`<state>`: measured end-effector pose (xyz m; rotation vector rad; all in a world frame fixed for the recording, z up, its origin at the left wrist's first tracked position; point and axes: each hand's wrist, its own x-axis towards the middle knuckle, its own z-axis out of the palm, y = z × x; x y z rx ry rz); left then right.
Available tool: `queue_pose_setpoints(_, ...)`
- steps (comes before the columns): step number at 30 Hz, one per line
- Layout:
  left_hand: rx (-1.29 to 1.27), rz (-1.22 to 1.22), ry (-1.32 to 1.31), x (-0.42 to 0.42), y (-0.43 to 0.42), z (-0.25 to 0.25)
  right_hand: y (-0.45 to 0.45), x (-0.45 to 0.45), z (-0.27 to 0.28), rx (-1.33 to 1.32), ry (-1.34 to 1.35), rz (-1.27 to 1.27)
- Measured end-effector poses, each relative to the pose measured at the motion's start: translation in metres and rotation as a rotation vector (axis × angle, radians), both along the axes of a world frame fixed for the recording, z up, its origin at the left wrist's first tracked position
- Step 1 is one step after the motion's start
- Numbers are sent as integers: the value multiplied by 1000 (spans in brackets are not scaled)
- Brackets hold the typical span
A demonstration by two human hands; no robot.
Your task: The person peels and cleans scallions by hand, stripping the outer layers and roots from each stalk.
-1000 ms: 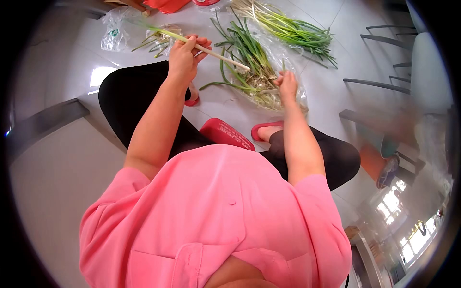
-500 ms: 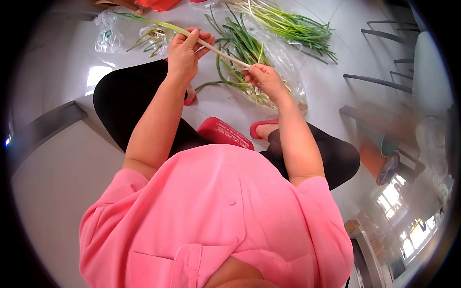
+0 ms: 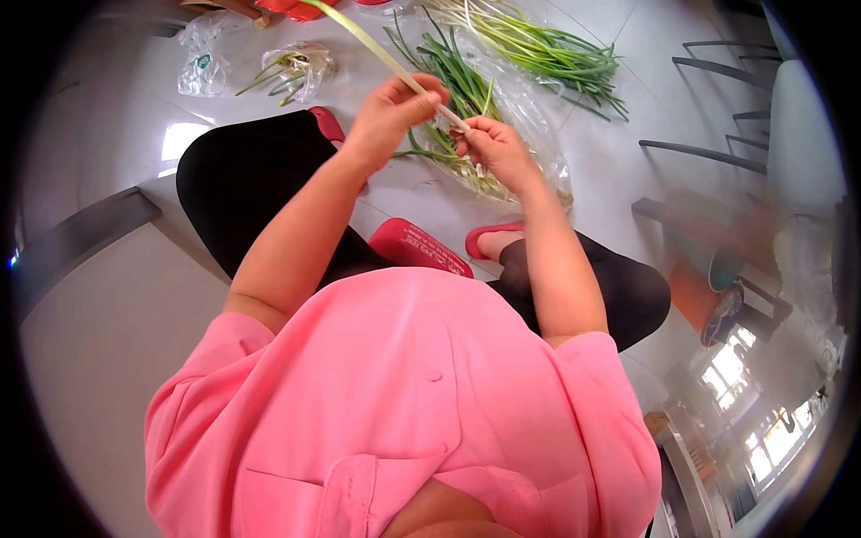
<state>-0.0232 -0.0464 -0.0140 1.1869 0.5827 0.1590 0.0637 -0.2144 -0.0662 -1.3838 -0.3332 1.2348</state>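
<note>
Left hand [image 3: 395, 117] clasps scallion [image 3: 375, 47] low on stalk; right hand [image 3: 502, 154] pinches its pale end. Scallion slants above floor [image 3: 596, 170], near green bunch [image 3: 459, 76] on clear plastic [image 3: 536, 125]. Risk: stalk may snap if hands bend it hard; loose pinch could drop it.

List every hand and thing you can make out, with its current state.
Left hand: closed around the stalk
Right hand: pinching its pale end
Held green onion: raised, slanting
Middle onion pile: loose, on clear plastic
Upper-right onions: loosely bundled, lying flat
Small clear bag: greens sticking out
Far-left bag: crumpled
</note>
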Motion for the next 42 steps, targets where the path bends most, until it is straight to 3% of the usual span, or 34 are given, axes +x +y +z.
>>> queue_pose_setpoints(1,40,-112,13,-3,-7,1,0,0,5,-5,-56,2)
queue_pose_setpoints(5,-91,-191,-54,-5,-16,-1,-7,-1,16,33,-69,44)
queue_pose_setpoints(8,-65,-309,-129,-6,-20,-3,-12,-2,25,16,101,36)
queue_pose_setpoints(13,7,-304,-171,-8,-25,6,-15,-4,28,44,251,4)
queue_pose_setpoints(17,81,-363,-199,-9,-26,11,-18,-4,31,73,218,37)
queue_pose_setpoints(25,-49,-257,-145,-7,-25,12,-13,-11,34,45,41,-45)
queue_pose_setpoints(29,-51,-197,-110,-7,-21,11,-16,-5,37,196,174,-34)
queue_pose_setpoints(35,-121,-99,-64,-7,-20,12,-16,-5,28,86,49,22)
queue_pose_setpoints(37,-97,-71,-67,-6,-13,17,-19,0,13,-137,-358,126)
queue_pose_setpoints(41,-73,-17,-12,-6,-5,18,-32,-5,-63,-265,-626,95)
queue_pose_setpoints(42,-74,-14,-5,-7,-4,18,-38,-10,-78,-548,-784,186)
